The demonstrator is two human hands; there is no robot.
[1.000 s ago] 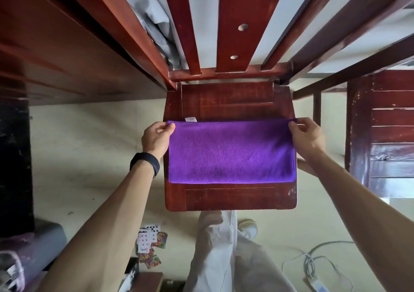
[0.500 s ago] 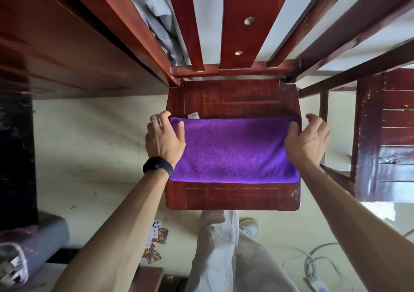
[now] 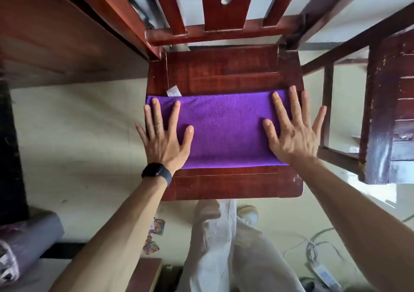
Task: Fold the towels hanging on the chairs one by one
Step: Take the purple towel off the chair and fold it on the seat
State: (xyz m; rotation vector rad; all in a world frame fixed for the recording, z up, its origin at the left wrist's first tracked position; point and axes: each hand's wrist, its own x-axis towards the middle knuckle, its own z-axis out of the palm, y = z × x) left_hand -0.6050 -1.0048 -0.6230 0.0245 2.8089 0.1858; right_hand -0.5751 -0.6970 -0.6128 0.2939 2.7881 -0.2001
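Towel: purple towel (image 3: pixel 224 130), folded into a band, lies across the chair seat (image 3: pixel 233 186).
Change: both hands have let go of its far corners.
Left hand (image 3: pixel 164 134): fingers spread, palm flat on the towel's left end.
Right hand (image 3: pixel 293 128): spread likewise, pressing the right end.
Meaning: fold set; probably one more fold remains.

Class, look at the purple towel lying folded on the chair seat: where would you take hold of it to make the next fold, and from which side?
Probably pinch the purple towel at its two left-end corners, near the white tag, coming from the left hand side. It lies flat as a long band across the chair seat, so carrying one short end over to the other should halve it.
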